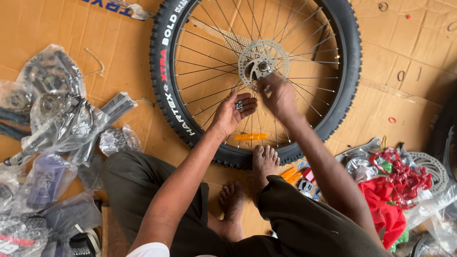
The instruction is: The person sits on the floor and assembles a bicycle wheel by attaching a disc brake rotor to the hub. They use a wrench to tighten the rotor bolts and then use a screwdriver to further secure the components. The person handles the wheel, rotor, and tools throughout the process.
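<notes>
Knobby-tyred spoked wheel (190, 119) flat on cardboard, left hand (234, 112) cupped around small metal nuts (239, 105), right hand (276, 95) pinching perforated steel disc (259, 57).

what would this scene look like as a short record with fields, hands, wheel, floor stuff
setting: cardboard sheet on the floor, person seated barefoot
wheel: bicycle wheel lying flat, knobby black tyre, disc rotor at the hub
left hand: left hand cupped palm up, small metal parts in it
right hand: right hand fingers at the rotor's edge
foot: foot resting on the tyre
left side: bagged parts
right side: red cloth
</notes>
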